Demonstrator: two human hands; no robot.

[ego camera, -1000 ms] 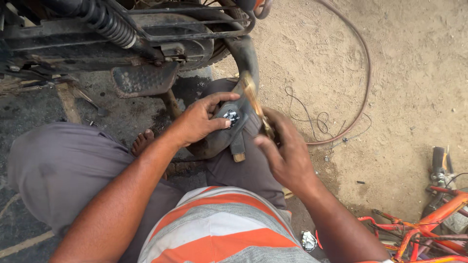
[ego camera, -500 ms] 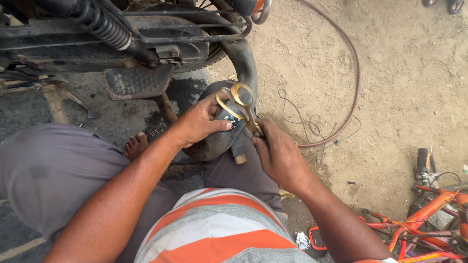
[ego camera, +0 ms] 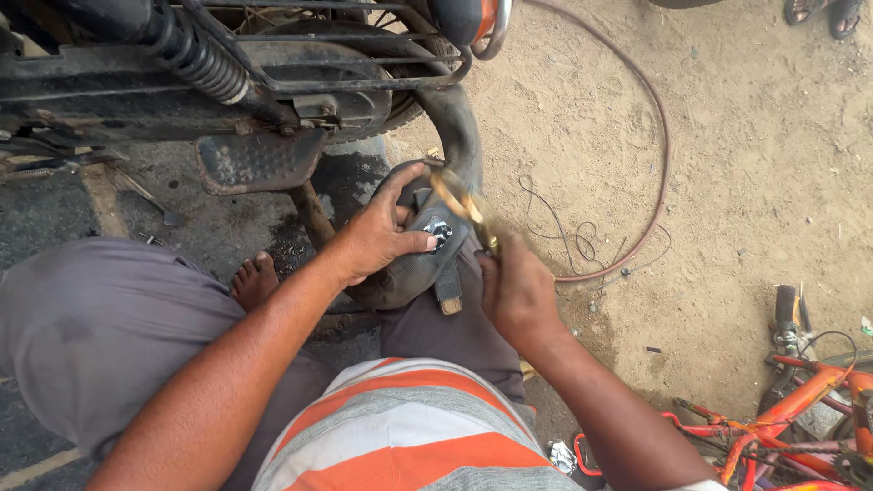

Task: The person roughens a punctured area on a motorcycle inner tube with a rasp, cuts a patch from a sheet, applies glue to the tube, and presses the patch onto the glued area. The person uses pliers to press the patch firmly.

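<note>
Head view: black inner tube (ego camera: pixel 427 264) lies looped over the person's knee, its long curve running up from the lap toward the motorcycle (ego camera: pixel 227 73). Left hand (ego camera: pixel 377 241) is clamped on the tube, thumb pressed beside the shiny patch spot (ego camera: pixel 439 229). Right hand (ego camera: pixel 514 291), equally near, grips scissors (ego camera: pixel 464 207), blurred, directly over that spot, the 2 hands nearly touching.

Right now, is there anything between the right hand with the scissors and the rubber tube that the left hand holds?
Nothing visible. The right hand holds the scissors right over the black rubber tube. The left hand presses the tube beside the spot, its thumb next to the blades.
</note>
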